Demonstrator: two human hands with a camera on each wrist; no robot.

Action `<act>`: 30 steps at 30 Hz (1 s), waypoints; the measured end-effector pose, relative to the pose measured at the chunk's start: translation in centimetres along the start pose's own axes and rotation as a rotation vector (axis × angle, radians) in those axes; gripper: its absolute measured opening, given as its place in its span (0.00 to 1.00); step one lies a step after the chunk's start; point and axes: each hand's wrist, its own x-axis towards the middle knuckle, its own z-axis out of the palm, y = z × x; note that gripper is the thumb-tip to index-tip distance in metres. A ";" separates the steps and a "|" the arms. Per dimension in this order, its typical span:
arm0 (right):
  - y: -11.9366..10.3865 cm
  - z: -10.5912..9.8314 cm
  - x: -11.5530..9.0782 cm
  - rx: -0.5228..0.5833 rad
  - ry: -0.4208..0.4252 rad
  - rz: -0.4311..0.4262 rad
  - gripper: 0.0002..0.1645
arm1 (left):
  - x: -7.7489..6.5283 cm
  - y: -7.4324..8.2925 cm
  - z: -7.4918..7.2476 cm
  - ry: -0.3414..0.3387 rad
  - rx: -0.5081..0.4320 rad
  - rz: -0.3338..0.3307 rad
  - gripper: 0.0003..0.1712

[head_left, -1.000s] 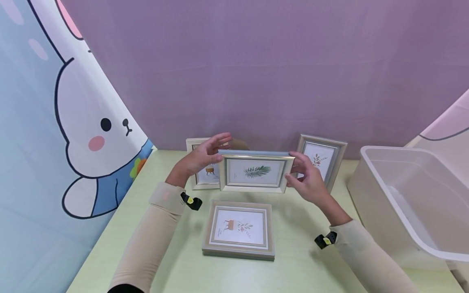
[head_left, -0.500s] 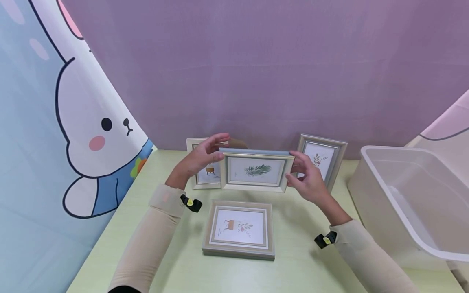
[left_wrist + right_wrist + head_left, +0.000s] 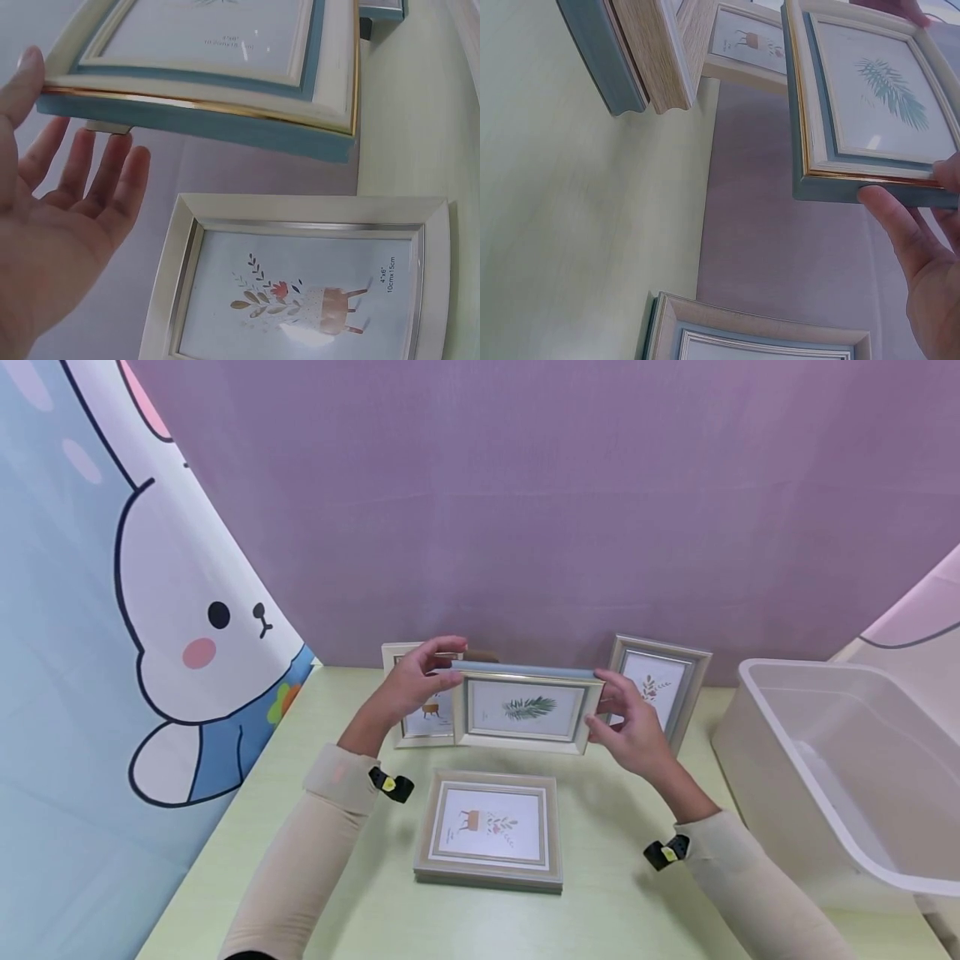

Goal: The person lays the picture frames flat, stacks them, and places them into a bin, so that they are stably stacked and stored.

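Both hands hold a cream picture frame (image 3: 527, 708) with a green leaf print, a gold line and blue-grey sides, raised above the table in landscape position. At its left end is my left hand (image 3: 415, 683), thumb at the front edge and fingers behind, close to a brown tab (image 3: 109, 127) at the back. My right hand (image 3: 632, 727) grips the right end between thumb and fingers. Behind the left hand stands a white picture frame (image 3: 315, 300) with a plant print, partly hidden. A grey-beige picture frame (image 3: 678, 693) leans upright behind the right hand.
Nearer me, a stack of picture frames (image 3: 491, 782) lies flat on the pale green table (image 3: 615, 902). At right stands a large white plastic bin (image 3: 780, 777). A purple cloth backdrop (image 3: 525, 510) rises behind the table; a rabbit-print cloth (image 3: 180, 693) hangs at left.
My left hand and the held frame's left end have shifted slightly right. The brown tab seen behind the frame has moved slightly left and shows less. My right hand has hardly moved.
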 end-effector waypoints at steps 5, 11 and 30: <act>0.0 0.0 0.0 0.017 0.008 0.013 0.45 | -0.1 0.1 0.5 0.067 0.034 0.007 0.28; -0.1 0.0 -0.1 0.034 0.014 0.022 0.46 | -0.2 0.3 1.0 0.125 0.063 0.022 0.23; -0.8 0.2 -0.5 0.121 -0.124 0.306 0.48 | -0.7 0.0 1.4 0.210 0.033 -0.068 0.21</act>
